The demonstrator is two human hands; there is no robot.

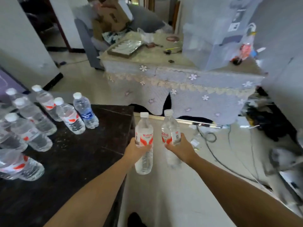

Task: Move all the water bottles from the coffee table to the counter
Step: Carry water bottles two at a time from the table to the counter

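Clear plastic bottles, one upright in each hand's closed grip, left hand [133,150] and right hand [182,149], at frame centre, suggest mid-carry; next comes walking them over and setting them down.

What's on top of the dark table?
Water bottles stand on the dark coffee table, one with a blue label. Those at the left edge are cut off, so no full count.

Bottles [68,117] on dark table [91,145], left of hands [136,149].

Leftmost bottles [6,166] cut by the frame edge — far table clutter [242,51] blurs beyond telling
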